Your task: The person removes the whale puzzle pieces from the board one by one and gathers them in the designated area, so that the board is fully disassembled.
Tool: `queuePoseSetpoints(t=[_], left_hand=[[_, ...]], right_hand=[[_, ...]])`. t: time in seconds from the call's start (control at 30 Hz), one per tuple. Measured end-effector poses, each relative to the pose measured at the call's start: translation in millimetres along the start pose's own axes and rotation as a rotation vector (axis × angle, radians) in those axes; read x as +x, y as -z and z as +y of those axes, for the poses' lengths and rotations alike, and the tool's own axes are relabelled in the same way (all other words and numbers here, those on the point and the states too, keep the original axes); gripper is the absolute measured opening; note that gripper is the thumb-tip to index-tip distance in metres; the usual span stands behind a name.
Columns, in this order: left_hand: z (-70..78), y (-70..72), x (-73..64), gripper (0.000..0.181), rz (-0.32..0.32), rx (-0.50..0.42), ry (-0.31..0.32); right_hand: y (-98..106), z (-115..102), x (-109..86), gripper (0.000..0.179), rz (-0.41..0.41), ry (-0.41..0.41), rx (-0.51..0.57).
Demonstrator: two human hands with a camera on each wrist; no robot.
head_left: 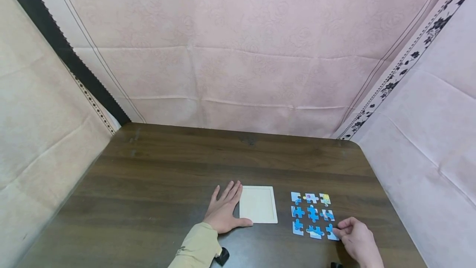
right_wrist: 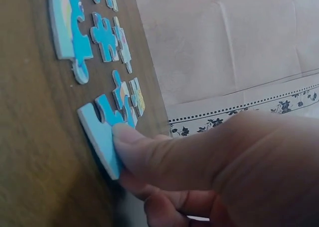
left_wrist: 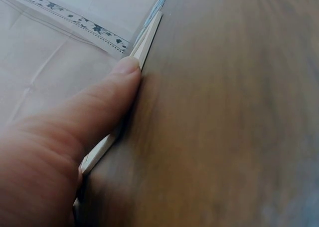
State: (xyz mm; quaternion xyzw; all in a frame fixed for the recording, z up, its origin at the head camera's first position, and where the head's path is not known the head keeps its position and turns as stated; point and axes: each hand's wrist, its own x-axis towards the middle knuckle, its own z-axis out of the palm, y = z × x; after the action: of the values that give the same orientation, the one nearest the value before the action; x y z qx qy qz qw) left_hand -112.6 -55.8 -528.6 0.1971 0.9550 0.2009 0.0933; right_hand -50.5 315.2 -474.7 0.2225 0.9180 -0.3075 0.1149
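Note:
A square white puzzle tray [head_left: 259, 205] lies on the brown table, its shallow rim facing up. My left hand [head_left: 224, 211] rests at its left side with fingers spread and straight; in the left wrist view the thumb [left_wrist: 107, 100] touches the tray's edge [left_wrist: 149, 40]. To the right, blue-and-white jigsaw pieces [head_left: 312, 213] are laid out in three rows, slightly apart. My right hand [head_left: 358, 240] pinches the jigsaw piece [head_left: 331, 235] at the lower right corner. Up close, the thumb is on top of that piece [right_wrist: 98, 129], and other fingers are curled at its outer edge.
The dark wooden table [head_left: 167, 168] extends left of and behind the tray. Pale patterned cloth [head_left: 241, 53] hangs behind the table and along both sides. A small black object [head_left: 336, 265] shows at the bottom edge by the right wrist.

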Motion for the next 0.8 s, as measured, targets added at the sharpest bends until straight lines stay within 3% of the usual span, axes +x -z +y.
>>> queuePoseSetpoints(t=[0.4,0.67,0.8], left_hand=[[-5.0,1.3,1.0,0.114,-0.012,-0.01,0.01],[-10.2,4.7,-0.4,0.114,-0.005,-0.091,-0.014],[-12.2,6.7,-1.4,0.114,-0.006,-0.086,-0.017]], right_hand=[[-3.9,-4.5,4.6,0.012,0.001,-0.004,0.033],[-4.9,-5.3,5.6,0.01,0.0,0.031,0.032],[-6.0,-5.4,4.0,0.01,-0.001,0.05,0.036]])
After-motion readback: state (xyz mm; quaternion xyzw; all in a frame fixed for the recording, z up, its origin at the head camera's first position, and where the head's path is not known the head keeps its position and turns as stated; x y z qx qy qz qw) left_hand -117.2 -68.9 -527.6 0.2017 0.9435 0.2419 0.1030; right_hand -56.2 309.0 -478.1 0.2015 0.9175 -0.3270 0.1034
